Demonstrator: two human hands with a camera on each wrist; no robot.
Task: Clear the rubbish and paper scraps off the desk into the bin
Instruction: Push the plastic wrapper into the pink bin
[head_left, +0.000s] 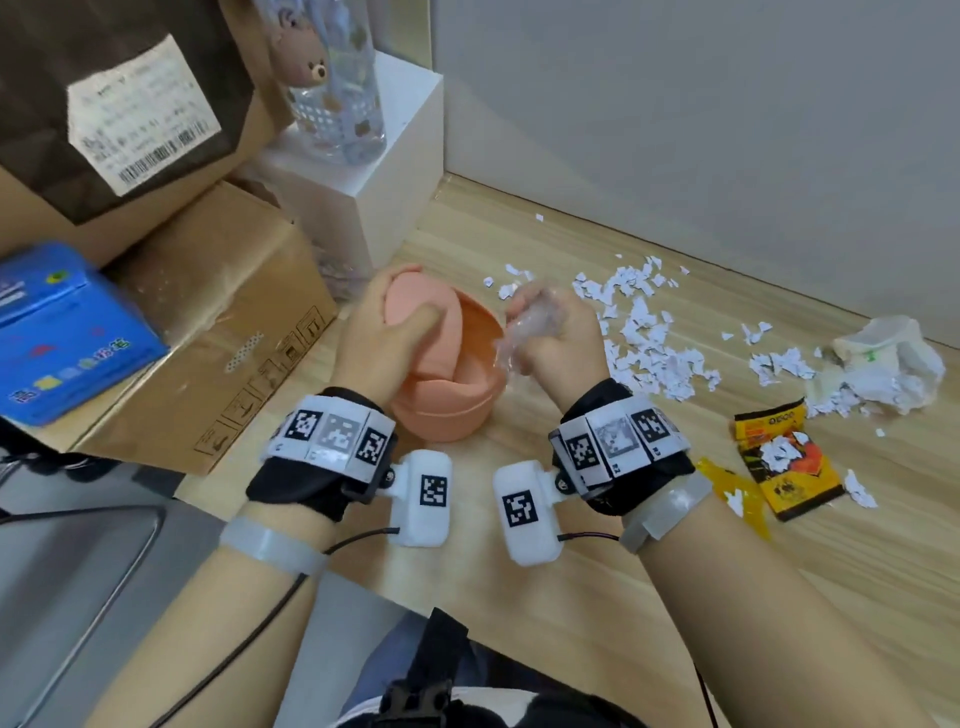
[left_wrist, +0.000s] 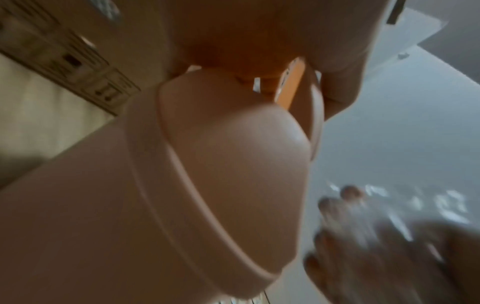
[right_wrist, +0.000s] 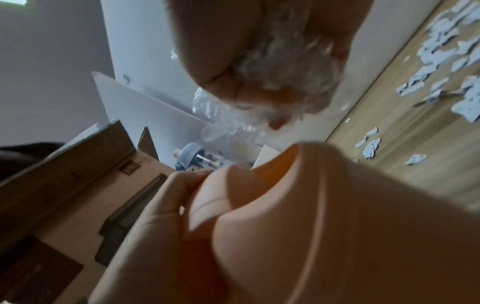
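A small peach desk bin (head_left: 457, 410) stands on the wooden desk (head_left: 597, 597) in front of me. My left hand (head_left: 387, 332) grips its swing lid (head_left: 415, 301), tilting it up so the bin's mouth shows. My right hand (head_left: 550, 332) holds a crumpled wad of clear plastic wrap (head_left: 524, 327) just above the bin's right rim. In the right wrist view the plastic wrap (right_wrist: 280, 67) bulges from the fist above the bin (right_wrist: 324, 216). In the left wrist view the bin (left_wrist: 207, 174) fills the frame. White paper scraps (head_left: 649, 332) lie scattered to the right.
A yellow snack wrapper (head_left: 784, 457) and a crumpled white bag (head_left: 883, 364) lie at the right. Cardboard boxes (head_left: 208, 332), a blue pack (head_left: 67, 332) and a white block (head_left: 374, 171) with a clear bottle (head_left: 337, 83) crowd the left and back. A grey wall runs behind.
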